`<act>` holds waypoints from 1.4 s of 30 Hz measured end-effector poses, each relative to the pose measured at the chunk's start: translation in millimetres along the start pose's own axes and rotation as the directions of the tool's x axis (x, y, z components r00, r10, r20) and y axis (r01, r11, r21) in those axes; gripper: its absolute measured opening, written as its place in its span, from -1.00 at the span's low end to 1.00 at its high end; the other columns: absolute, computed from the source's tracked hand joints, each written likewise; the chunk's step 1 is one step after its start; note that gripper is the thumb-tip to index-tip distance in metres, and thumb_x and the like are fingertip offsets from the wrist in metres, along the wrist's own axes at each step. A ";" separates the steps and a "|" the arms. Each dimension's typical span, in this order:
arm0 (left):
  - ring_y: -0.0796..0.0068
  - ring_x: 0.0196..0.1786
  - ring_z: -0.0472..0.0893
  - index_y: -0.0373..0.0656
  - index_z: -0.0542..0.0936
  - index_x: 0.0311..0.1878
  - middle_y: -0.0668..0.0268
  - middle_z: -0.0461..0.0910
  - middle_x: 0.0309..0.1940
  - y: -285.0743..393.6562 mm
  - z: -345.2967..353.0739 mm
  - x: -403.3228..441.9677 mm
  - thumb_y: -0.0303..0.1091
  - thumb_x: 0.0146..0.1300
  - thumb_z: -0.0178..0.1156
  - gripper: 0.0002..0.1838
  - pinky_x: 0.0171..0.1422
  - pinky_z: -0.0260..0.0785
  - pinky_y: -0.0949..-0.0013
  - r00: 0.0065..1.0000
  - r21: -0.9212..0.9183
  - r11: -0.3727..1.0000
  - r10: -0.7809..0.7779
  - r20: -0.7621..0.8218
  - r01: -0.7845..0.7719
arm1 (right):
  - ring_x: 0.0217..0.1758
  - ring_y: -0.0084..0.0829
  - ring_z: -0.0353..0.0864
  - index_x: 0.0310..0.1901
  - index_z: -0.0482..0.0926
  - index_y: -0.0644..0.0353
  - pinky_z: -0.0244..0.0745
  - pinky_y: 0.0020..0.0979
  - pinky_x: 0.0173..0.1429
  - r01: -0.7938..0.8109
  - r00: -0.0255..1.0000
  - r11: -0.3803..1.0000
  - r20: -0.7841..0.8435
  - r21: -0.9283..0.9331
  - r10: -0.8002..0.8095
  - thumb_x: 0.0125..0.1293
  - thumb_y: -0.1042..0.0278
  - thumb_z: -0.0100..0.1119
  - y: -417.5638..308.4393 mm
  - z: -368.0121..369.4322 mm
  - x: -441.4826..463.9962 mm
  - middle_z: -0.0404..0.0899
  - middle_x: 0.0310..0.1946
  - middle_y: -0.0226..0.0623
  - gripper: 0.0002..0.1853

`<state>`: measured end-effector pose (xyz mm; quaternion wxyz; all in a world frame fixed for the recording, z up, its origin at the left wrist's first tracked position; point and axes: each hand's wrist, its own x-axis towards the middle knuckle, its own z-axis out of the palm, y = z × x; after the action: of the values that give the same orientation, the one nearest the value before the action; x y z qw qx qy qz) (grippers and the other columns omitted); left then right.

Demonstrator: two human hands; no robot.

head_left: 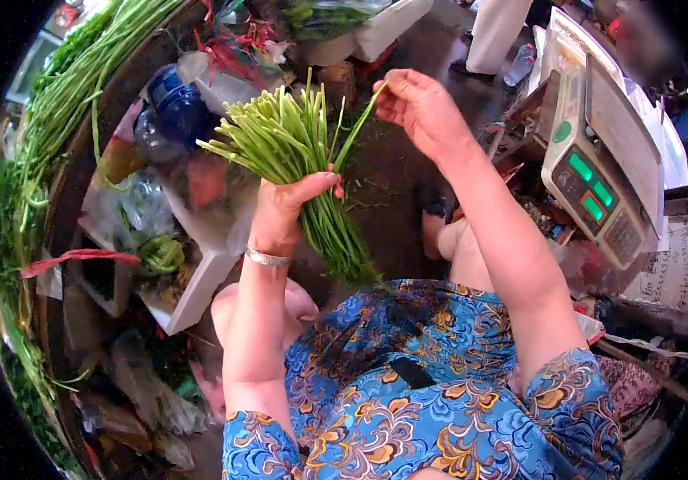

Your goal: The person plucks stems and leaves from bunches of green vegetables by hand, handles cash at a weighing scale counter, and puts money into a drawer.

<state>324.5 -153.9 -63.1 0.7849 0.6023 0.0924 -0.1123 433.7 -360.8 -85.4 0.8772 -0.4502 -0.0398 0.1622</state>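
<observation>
A thick bunch of green stems (pixel 284 140) is wrapped by my left hand (pixel 284 204), its pale cut ends fanning up and to the left. The darker, thinner part of the bunch hangs below the fist, toward my lap. To the right of the bunch, my right hand (pixel 416 108) pinches the tip of a single green stem (pixel 354 138) between thumb and fingers. That stem slants down toward the bunch near my left thumb. Where its lower end sits among the others is hidden.
Long green stalks (pixel 56 120) lie along a curved ledge at left, with a red tie (pixel 80 258) across it. A digital scale (pixel 592 172) with lit green displays stands at right. Plastic bags (pixel 140 200), a white foam box (pixel 200 292) and red strings (pixel 236 44) clutter the surroundings.
</observation>
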 end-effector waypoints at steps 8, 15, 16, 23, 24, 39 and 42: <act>0.38 -0.40 0.59 -0.36 0.51 -0.15 0.20 0.57 -0.40 -2.3 -9.0 -7.8 -0.52 0.02 0.23 -0.72 -0.27 0.44 0.40 1.000 -0.035 0.999 0.022 0.013 -0.021 | -0.20 -0.34 0.59 -0.19 0.48 0.19 0.52 -0.29 -0.04 0.193 0.957 0.966 -0.253 0.174 -0.145 0.37 0.32 0.06 -31.6 -31.0 1.9 0.61 -0.26 -0.26 -0.87; 0.37 -0.40 0.59 -0.34 0.53 -0.18 0.23 0.58 -0.41 -3.4 -19.1 -9.2 -0.47 -0.04 0.31 -0.68 -0.26 0.45 0.38 0.999 -0.030 0.998 0.045 -0.030 -0.046 | -0.54 -0.61 0.31 -0.25 0.43 0.12 0.27 -0.54 -0.46 0.197 0.979 0.840 -0.151 0.506 -0.139 0.39 0.32 0.03 -54.2 -85.0 4.8 0.37 -0.54 -0.44 -0.91; 0.39 -0.39 0.59 -0.34 0.54 -0.19 0.21 0.58 -0.42 -2.6 -20.0 -9.0 -0.44 -0.02 0.31 -0.69 -0.24 0.44 0.39 0.997 -0.033 0.996 0.078 -0.011 -0.079 | -0.62 -0.70 0.17 -0.27 0.42 0.10 0.08 -0.65 -0.58 0.309 0.934 0.910 -0.267 0.277 -0.236 0.36 0.34 0.06 -60.1 -74.3 1.0 0.30 -0.59 -0.50 -0.92; 0.44 -0.41 0.57 -0.32 0.55 -0.22 0.24 0.59 -0.43 -2.6 -19.1 -5.4 -0.40 -0.02 0.32 -0.71 -0.25 0.41 0.43 0.999 0.015 0.999 0.029 0.022 -0.029 | -0.65 -0.81 0.18 -0.20 0.59 0.12 0.02 -0.71 -0.66 -0.136 0.988 0.987 0.056 -0.090 0.142 0.18 0.15 0.30 -10.8 -1.4 -9.6 0.38 -0.56 -0.66 -0.74; 0.44 -0.40 0.58 -0.32 0.54 -0.18 0.26 0.59 -0.40 -1.4 -16.4 -4.6 -0.44 -0.04 0.34 -0.68 -0.25 0.43 0.42 1.000 0.039 0.999 0.008 0.021 -0.009 | -0.67 -0.81 0.17 -0.28 0.58 0.11 -0.01 -0.70 -0.66 -0.173 0.977 0.966 0.091 -0.193 0.193 0.17 0.09 0.32 -1.4 9.6 -10.2 0.37 -0.57 -0.65 -0.73; 0.39 -0.36 0.59 -0.31 0.54 -0.19 0.24 0.59 -0.38 -7.1 -11.8 -3.3 -0.41 0.02 0.29 -0.72 -0.21 0.44 0.39 1.000 0.013 1.000 0.021 0.020 -0.021 | -0.43 -0.45 0.48 -0.37 0.45 0.20 0.43 -0.37 -0.31 0.109 0.964 0.919 -0.267 0.378 -0.004 0.31 0.39 0.01 -27.2 9.4 6.5 0.48 -0.44 -0.25 -0.88; 0.38 -0.36 0.59 -0.30 0.54 -0.19 0.24 0.59 -0.37 -4.5 -16.0 -7.2 -0.41 0.00 0.31 -0.71 -0.21 0.44 0.39 1.000 -0.020 1.000 0.024 0.016 -0.024 | -0.59 -0.65 0.24 -0.32 0.40 0.20 0.14 -0.62 -0.56 0.112 0.991 0.917 -0.112 0.384 -0.074 0.39 0.34 -0.05 -42.8 -46.1 11.7 0.42 -0.47 -0.32 -0.85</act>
<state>316.2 -139.1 -69.3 0.7929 0.5946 0.0799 -0.1067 465.4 -416.0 -79.3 0.9567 -0.2718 0.0136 0.1033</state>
